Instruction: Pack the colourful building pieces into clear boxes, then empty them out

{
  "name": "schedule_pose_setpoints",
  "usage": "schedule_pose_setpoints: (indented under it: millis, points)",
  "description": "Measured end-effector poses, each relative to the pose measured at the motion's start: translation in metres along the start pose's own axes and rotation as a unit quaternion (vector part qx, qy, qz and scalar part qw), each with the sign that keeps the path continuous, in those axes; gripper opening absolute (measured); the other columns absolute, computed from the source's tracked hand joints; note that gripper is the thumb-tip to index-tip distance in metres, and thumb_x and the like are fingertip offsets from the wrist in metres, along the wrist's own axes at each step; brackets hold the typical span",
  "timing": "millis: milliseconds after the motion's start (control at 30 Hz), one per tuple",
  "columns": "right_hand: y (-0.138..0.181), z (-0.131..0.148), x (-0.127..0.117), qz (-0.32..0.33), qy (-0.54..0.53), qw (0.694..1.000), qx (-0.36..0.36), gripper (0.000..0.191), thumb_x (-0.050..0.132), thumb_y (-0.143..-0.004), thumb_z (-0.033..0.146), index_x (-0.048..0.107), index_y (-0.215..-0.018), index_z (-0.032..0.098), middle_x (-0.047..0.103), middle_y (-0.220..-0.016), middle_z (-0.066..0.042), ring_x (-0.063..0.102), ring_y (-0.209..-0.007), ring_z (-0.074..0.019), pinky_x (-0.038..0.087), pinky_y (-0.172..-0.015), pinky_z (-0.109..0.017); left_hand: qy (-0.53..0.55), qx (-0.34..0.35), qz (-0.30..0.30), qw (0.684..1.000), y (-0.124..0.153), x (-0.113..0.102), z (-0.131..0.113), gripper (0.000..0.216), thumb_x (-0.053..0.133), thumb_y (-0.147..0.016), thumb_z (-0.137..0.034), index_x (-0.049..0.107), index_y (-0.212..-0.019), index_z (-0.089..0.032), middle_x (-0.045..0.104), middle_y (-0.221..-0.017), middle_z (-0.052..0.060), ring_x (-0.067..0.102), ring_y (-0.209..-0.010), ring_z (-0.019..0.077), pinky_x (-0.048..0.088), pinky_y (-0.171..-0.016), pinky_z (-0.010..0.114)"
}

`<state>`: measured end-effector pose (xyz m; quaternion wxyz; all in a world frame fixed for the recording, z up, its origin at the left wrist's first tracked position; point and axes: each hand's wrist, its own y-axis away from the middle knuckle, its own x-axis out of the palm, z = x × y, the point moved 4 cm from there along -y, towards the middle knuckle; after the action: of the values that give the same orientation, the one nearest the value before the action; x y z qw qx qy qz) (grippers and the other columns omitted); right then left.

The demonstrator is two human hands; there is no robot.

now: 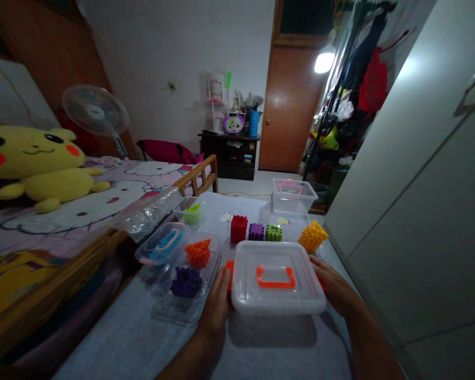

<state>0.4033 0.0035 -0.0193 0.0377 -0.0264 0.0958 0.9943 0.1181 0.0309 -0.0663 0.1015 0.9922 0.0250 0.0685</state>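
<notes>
A translucent plastic storage box with an orange carrying handle sits between my hands at the front of the cloth-covered table. My left hand presses along its left side, by an orange latch. On the opposite side my right hand grips the box, its fingertips partly hidden by it. Behind the lid stand a red block cube, a purple one and a green one. A yellow block piece lies beyond my right hand. What the box holds cannot be made out.
Orange pieces and dark purple pieces lie on clear plastic at the left. Near them are a small lidded box and a tub with lime pieces. An open clear bin stands at the back; a cabinet borders the right.
</notes>
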Motion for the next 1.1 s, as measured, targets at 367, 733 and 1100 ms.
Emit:
schedule_pose_setpoints:
  millis: [367,733,1100]
  points:
    - [0.029,0.055,0.026,-0.011,0.358,0.909,-0.212,0.074,0.07,-0.073,0.055,0.049,-0.138,0.026,0.041,-0.149,-0.013,0.034,-0.138,-0.0346,0.026,-0.113,-0.054,-0.044,0.154,0.126,0.979,0.028,0.003,-0.007,0.093,0.043,-0.082,-0.075,0.009,-0.154,-0.025,0.02,-0.16,0.011,0.021,-0.146,0.0313,0.028,-0.116,0.045]
    - [-0.008,0.085,0.065,0.232,0.534,0.802,-0.131,0.139,0.084,-0.046,0.061,0.011,-0.155,0.016,0.005,-0.16,-0.023,0.0,-0.146,-0.0436,0.005,-0.114,-0.064,-0.203,0.237,0.093,0.945,0.015,0.005,-0.011,0.098,0.079,-0.067,-0.043,0.026,-0.146,-0.021,0.034,-0.151,0.017,0.03,-0.141,0.0365,0.024,-0.116,0.055]
    - [0.011,0.091,0.085,0.187,0.556,0.793,-0.162,0.095,0.079,-0.063,0.046,0.04,-0.144,0.017,0.032,-0.153,-0.021,0.027,-0.14,-0.041,0.024,-0.112,-0.059,-0.179,0.236,0.09,0.951,0.008,0.005,-0.015,0.095,0.08,-0.068,-0.038,0.026,-0.144,-0.022,0.037,-0.149,0.015,0.033,-0.14,0.0338,0.026,-0.115,0.05]
